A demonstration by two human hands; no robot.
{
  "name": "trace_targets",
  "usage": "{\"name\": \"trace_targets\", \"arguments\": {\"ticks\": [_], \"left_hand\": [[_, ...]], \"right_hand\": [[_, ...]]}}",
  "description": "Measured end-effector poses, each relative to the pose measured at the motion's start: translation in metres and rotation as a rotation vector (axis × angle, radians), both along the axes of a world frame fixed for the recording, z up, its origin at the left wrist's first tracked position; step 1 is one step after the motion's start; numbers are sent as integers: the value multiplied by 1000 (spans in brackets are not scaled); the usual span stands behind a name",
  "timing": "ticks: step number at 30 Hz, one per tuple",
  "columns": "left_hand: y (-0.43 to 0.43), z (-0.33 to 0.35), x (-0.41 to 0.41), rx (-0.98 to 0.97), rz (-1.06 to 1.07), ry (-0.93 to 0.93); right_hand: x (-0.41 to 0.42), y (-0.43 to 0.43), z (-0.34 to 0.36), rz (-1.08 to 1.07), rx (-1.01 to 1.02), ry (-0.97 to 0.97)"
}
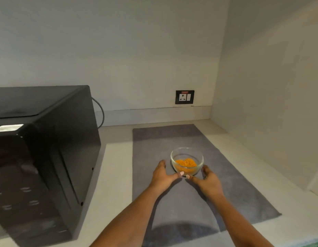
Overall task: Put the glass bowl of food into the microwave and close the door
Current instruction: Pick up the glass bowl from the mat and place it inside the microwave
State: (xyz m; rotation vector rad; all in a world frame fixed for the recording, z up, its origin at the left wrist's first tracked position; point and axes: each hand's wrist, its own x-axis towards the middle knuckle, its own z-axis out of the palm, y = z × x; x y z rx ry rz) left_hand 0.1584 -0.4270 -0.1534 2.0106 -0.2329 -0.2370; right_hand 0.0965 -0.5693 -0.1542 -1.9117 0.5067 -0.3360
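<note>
Sitting on a gray mat (199, 202) on the counter (115, 168) is the glass bowl (187, 161), with orange food (185, 164) at the bottom. The bowl stands upright and has not gone anywhere yet.

Two bare hands reach in around it. The left hand (162, 176) is on the bowl's left side and the right hand (209, 180) is on its right side. Both are spread open and curved like cups. The thumbs come close together just in front of the bowl. The fingers are right by the glass, maybe just touching it, but it is hard to be sure. Neither hand is holding the bowl tight, and the bowl does not look lifted.

Over to the left, well apart from the bowl, stands the black microwave (47, 148). Only its top and side show well. Its door is at the edge of the view, so it is hard to tell if the door is open or shut.

On the back wall there is a power socket (184, 97), and a gray cable (101, 111) curls out behind the microwave.

So the job looks like it is only starting. The hands still need to close on the bowl, lift it, carry it left, set it inside the microwave and shut the door.
</note>
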Motion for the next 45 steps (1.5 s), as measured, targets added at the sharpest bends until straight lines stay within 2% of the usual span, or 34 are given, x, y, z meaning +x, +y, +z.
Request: {"name": "trace_targets", "arguments": {"ticks": [9,22,29,34,45], "left_hand": [[-16,-15,27,-117,-114,14],[-24,-11,32,-357,-190,105],[-22,-5,28,-401,-182,136],[-13,3,15,-361,-178,116],[33,9,-36,-409,-123,150]], "right_hand": [[27,-16,-10,111,4,-64],[33,-25,-2,290,178,-96],[30,-21,0,279,192,-89],[16,-13,6,288,214,-133],[-19,29,5,350,426,-98]]}}
